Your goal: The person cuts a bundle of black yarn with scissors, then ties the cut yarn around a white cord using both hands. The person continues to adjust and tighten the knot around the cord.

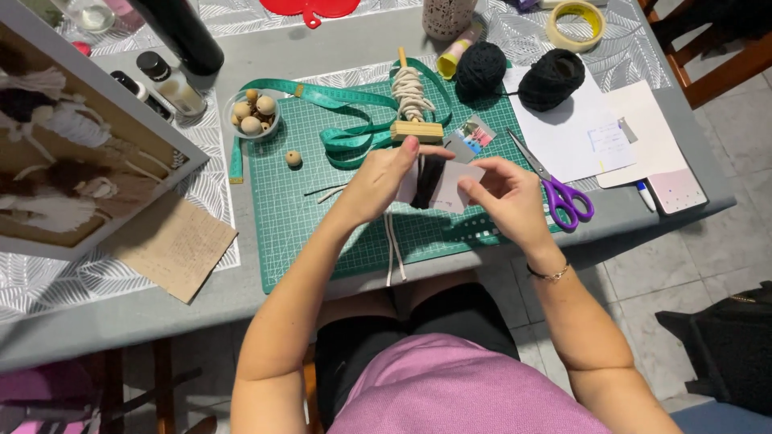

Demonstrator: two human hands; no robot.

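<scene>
Left hand and right hand both pinch pale card wound with black yarn, above green cutting mat. Card light, bendable; yarn soft, likely slips; grip bare card edges.

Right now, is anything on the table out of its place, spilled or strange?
One wooden bead lies loose on the green cutting mat, outside the small bowl of beads. The green measuring tape lies tangled across the mat. Nothing looks spilled or damaged.
</scene>
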